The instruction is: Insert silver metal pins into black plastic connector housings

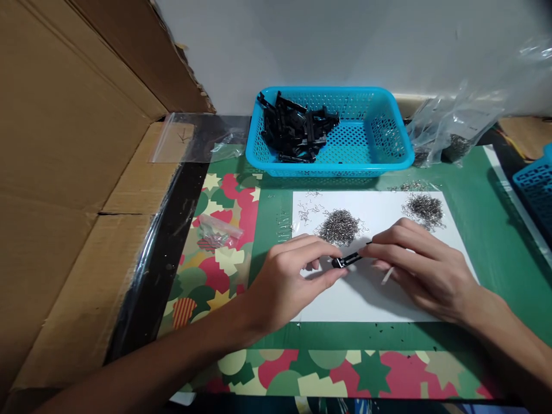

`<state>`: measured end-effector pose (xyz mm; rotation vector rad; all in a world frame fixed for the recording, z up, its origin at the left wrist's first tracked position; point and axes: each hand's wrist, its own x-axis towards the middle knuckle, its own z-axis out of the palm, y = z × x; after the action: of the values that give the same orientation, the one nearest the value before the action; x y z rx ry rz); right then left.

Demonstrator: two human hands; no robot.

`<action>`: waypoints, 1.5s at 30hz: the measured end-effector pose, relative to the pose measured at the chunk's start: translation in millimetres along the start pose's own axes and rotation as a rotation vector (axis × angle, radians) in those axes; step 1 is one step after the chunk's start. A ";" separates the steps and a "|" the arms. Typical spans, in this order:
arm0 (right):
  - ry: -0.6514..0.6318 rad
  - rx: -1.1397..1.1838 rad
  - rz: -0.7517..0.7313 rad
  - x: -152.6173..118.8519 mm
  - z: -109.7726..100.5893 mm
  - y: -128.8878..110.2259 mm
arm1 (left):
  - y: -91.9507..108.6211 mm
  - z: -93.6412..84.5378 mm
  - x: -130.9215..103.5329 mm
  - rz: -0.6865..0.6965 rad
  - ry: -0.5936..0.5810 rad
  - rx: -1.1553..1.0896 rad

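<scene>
A small, narrow black plastic part point(351, 259) is held between my two hands above a white sheet of paper point(328, 305). My left hand point(297, 267) pinches its left end between thumb and fingers. At its right end, the fingers of my right hand point(418, 264) close on it and hide that end. A thin whitish stick point(387, 276) pokes out below the right fingers; its other end is hidden. Just behind my hands lies a pile of tiny metal springs or bent wire pieces point(340, 227), with a second pile of metal pieces point(425, 211) farther right.
A blue basket point(332, 171) at the back holds several black plastic parts point(297, 126). Clear plastic bags point(457, 132) with metal pieces stand to its right. Cardboard point(64, 144) walls the left side. Another blue basket point(535, 184) sits at the right edge. A small plastic bag point(219, 230) lies left.
</scene>
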<state>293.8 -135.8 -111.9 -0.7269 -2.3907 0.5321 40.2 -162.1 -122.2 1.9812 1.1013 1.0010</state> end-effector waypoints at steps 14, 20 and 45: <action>0.102 0.503 0.464 1.9 -3.7 -4.0 | -8.8 5.4 -3.1 0.048 -0.020 0.009; 0.018 0.552 0.497 5.4 7.7 -13.6 | -7.9 6.5 -2.9 0.164 -0.017 0.073; -0.119 0.192 0.307 13.4 14.8 -26.5 | -11.2 5.2 -3.5 0.213 -0.091 0.228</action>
<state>265.5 -151.1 -103.9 -1.0055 -2.3043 0.9406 39.0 -161.2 -135.0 2.3439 1.0072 0.9145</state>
